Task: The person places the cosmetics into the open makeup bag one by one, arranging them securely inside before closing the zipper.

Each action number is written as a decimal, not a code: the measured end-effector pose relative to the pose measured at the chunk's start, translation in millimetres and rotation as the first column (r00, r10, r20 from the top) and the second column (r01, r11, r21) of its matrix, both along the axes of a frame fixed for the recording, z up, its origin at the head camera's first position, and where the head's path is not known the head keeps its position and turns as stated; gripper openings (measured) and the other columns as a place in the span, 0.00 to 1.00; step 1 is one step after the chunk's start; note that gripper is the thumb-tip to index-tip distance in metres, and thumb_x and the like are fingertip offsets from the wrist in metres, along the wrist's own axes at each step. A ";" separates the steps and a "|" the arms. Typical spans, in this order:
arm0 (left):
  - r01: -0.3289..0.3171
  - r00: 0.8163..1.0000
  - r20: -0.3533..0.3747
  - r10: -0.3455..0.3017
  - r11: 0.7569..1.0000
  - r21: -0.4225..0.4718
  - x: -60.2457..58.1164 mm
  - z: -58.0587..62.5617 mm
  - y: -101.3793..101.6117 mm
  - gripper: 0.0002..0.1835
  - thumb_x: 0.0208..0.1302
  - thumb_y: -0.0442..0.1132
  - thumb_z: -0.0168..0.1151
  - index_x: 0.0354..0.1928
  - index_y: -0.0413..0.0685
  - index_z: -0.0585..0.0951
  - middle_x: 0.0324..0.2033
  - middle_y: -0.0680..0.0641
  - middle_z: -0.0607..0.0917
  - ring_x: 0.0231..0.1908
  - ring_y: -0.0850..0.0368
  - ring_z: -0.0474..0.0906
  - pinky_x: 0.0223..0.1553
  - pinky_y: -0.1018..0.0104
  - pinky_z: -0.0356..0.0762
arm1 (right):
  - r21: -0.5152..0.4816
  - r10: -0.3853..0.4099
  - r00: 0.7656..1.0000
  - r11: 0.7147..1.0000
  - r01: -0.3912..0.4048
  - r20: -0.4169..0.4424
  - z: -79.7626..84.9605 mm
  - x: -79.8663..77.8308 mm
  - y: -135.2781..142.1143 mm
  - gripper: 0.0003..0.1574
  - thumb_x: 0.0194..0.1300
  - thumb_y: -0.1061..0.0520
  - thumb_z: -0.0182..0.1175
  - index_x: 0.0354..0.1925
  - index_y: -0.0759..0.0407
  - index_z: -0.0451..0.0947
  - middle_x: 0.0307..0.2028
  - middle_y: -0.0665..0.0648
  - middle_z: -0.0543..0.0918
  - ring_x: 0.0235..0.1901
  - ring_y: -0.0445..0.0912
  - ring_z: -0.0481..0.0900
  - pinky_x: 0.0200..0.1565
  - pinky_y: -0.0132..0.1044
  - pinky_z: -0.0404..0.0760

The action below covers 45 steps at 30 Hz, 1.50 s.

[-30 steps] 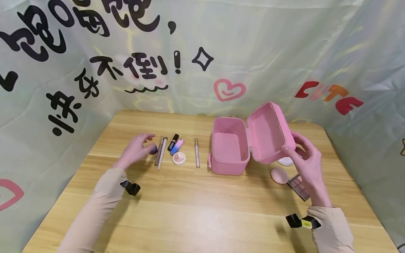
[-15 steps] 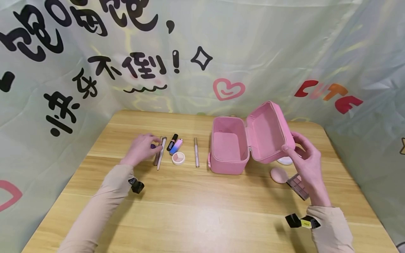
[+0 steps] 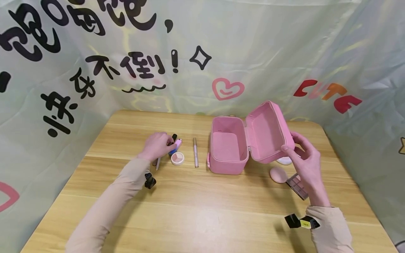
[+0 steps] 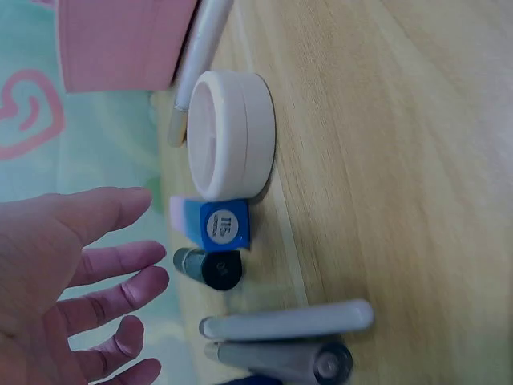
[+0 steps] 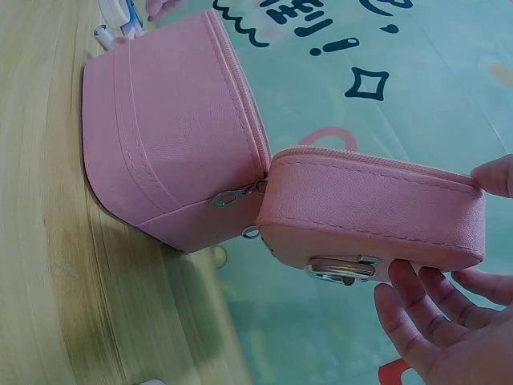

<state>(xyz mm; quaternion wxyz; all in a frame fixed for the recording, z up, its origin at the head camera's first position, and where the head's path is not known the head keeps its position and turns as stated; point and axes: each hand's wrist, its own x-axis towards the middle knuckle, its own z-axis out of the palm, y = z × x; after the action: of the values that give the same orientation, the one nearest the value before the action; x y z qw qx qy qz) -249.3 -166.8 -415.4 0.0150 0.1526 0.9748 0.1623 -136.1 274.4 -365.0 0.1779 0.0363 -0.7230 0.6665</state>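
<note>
My left hand (image 3: 157,144) hovers over the cosmetics at the left, its fingers loosely bent and holding nothing in the left wrist view. Just off its fingertips lie a black lipstick tube (image 4: 220,270) and a blue-and-pink tube (image 4: 226,227). Beside these sits a round white compact (image 4: 258,136) with tinted segments. A pale makeup brush (image 4: 288,321) and a darker stick (image 4: 280,359) are partly covered by the hand in the head view. My right hand (image 3: 306,165) grips the raised lid (image 3: 267,130) of a pink makeup case (image 3: 226,168), thumb on the rim, fingers beneath.
A slim pen-like stick (image 3: 195,153) lies between the compact and the case. At the right, near my right forearm, are a round pink puff (image 3: 278,175), an eyeshadow palette (image 3: 297,187) and a white round item (image 3: 284,160) partly behind the lid. A printed cloth (image 3: 177,98) hangs behind the table.
My left hand has moved right, from beside the dark purple item, across the brushes to the two lipstick-like tubes. My right hand keeps hold of the lid in the same place.
</note>
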 end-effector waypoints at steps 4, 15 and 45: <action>-0.025 0.999 0.046 0.025 1.000 -0.010 -5.7 -0.4 9.0 0.14 0.65 0.50 0.67 0.30 0.47 0.85 0.25 0.48 0.83 0.24 0.55 0.70 0.26 0.65 0.62 | -0.009 -0.003 1.000 1.000 0.003 0.001 0.3 0.1 -0.5 0.29 0.65 0.70 0.61 0.64 0.62 0.75 0.47 0.48 0.80 0.39 0.34 0.84 0.38 0.20 0.81; -0.080 0.995 0.050 0.082 0.996 -0.044 -12.1 -7.2 21.7 0.12 0.58 0.48 0.70 0.31 0.47 0.83 0.29 0.48 0.84 0.31 0.52 0.75 0.31 0.62 0.69 | 0.031 -0.050 0.999 0.998 0.050 0.009 1.8 1.3 0.0 0.29 0.63 0.70 0.64 0.62 0.62 0.76 0.43 0.47 0.81 0.36 0.33 0.85 0.36 0.20 0.82; -0.014 0.989 0.137 -0.054 0.894 0.448 -10.5 22.1 5.4 0.18 0.69 0.42 0.65 0.52 0.34 0.82 0.45 0.36 0.88 0.45 0.46 0.84 0.51 0.54 0.83 | 0.227 -0.030 1.000 0.974 0.028 0.005 8.5 11.0 0.4 0.29 0.62 0.69 0.64 0.62 0.62 0.76 0.42 0.42 0.82 0.38 0.31 0.85 0.38 0.20 0.83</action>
<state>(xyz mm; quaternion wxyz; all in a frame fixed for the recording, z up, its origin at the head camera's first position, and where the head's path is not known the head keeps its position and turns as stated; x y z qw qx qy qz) -259.8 -161.4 -393.3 0.0526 0.1496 0.9059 0.3926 -125.2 274.8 -356.6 0.1792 0.0429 -0.7956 0.5771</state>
